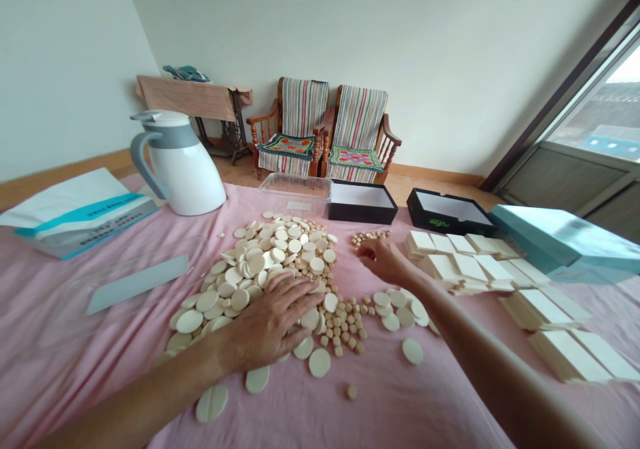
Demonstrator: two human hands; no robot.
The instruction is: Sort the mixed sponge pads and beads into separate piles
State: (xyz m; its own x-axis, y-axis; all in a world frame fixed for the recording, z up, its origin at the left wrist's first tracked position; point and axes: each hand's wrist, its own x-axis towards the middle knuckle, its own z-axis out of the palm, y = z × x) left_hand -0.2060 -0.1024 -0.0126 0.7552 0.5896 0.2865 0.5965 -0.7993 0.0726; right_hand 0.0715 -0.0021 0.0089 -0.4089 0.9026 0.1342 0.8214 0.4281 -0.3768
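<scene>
My left hand (270, 319) lies palm down with its fingers stretched over a heap of pale round wooden discs (240, 299). Small wooden cubes (345, 322) are scattered at the heap's right side, near my left fingertips. Further out, my right hand (384, 261) is lowered to the cloth with its fingers curled together, beside a little group of small wooden pieces (373, 236). Whatever those fingers hold, if anything, is hidden. A smaller cluster of discs (403, 308) lies below my right forearm. One single disc (413, 351) sits nearer to me.
Stacks of pale rectangular boards (473, 269) stand at right, near a light blue box (570, 239). Two black trays (363, 212) and a clear plastic container (295, 192) line the far edge. A white jug (187, 169) and a packet (90, 216) stand at left on the pink cloth (400, 402).
</scene>
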